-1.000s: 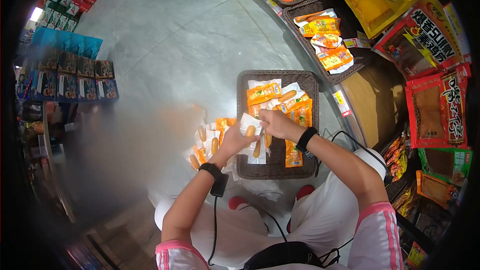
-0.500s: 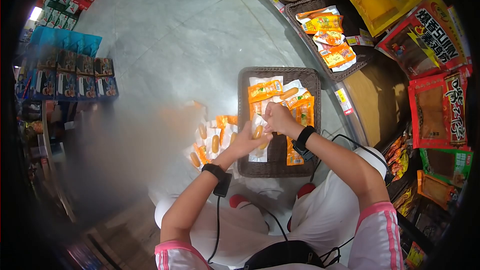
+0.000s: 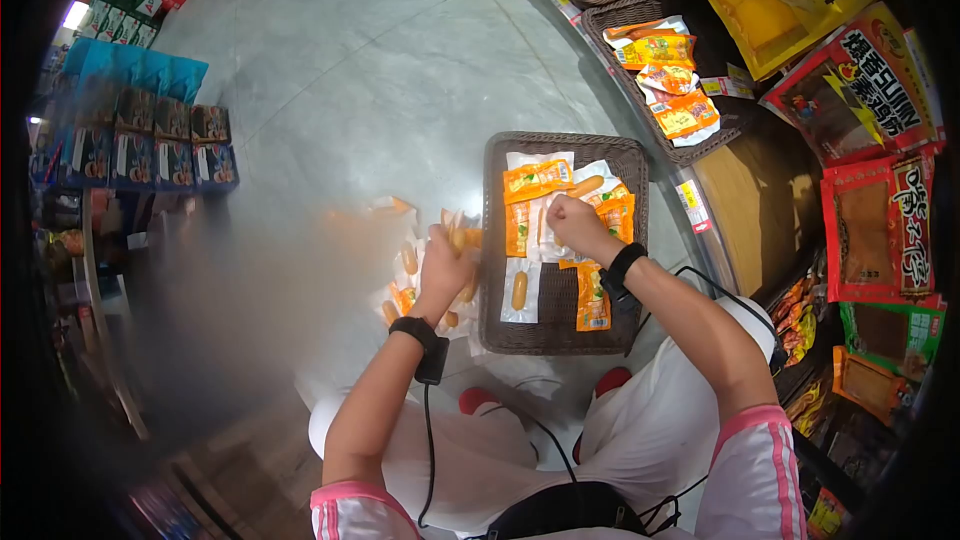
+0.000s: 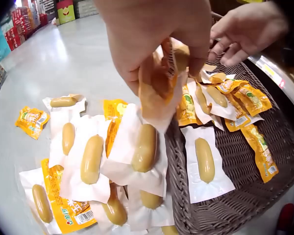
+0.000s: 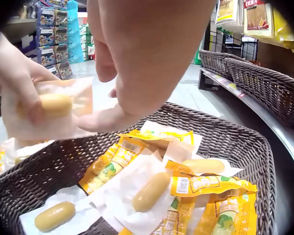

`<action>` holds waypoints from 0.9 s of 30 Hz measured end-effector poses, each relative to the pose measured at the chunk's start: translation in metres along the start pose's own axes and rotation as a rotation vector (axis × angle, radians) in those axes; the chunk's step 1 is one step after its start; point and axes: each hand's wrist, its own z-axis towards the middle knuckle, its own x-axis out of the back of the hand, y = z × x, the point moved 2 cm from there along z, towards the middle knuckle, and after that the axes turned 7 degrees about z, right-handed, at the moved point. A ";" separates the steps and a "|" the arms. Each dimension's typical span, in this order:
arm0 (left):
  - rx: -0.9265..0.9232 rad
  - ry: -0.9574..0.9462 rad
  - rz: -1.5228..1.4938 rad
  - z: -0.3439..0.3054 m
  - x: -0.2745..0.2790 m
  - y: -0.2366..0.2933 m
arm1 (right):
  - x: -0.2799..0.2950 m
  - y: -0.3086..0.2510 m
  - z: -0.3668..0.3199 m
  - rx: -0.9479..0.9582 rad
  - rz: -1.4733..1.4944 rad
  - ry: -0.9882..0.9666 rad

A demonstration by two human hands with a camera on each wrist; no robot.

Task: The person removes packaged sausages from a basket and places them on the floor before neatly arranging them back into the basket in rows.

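Note:
My left hand (image 3: 445, 265) grips a clear-fronted sausage packet (image 5: 54, 105) just left of the brown wicker basket (image 3: 556, 305), above the sausage packets (image 4: 90, 159) piled on the floor. Its fingers pinch the packet from above in the left wrist view. Over the basket hovers my right hand (image 3: 580, 225), fingers loosely bent and nothing visible between them. Below it lie several packets, some with orange printed sides (image 5: 213, 186) up, others showing a sausage (image 5: 152, 192) on white backing. One single packet (image 4: 205, 159) lies apart at the basket's near left.
Shelf baskets (image 3: 655, 90) of similar packets stand at the right, with large snack bags (image 3: 870, 225) beyond them. Stacked boxes (image 3: 150, 150) line the left side. Grey floor (image 3: 360, 70) stretches ahead. My knees are close to the basket's near edge.
My left hand has moved left from over the basket to the floor pile, where it grips a packet. The hands have parted; the packet between them is gone from there. My right hand stays over the basket.

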 end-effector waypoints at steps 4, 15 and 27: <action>0.112 -0.119 0.256 -0.014 0.001 0.001 | 0.014 0.008 -0.001 -0.137 -0.138 -0.026; -0.362 0.089 0.161 -0.022 -0.001 0.042 | -0.004 0.052 -0.026 -0.266 -0.774 -0.689; -0.043 -0.687 0.010 -0.039 -0.068 0.020 | -0.012 0.066 -0.055 -0.332 -0.776 -0.614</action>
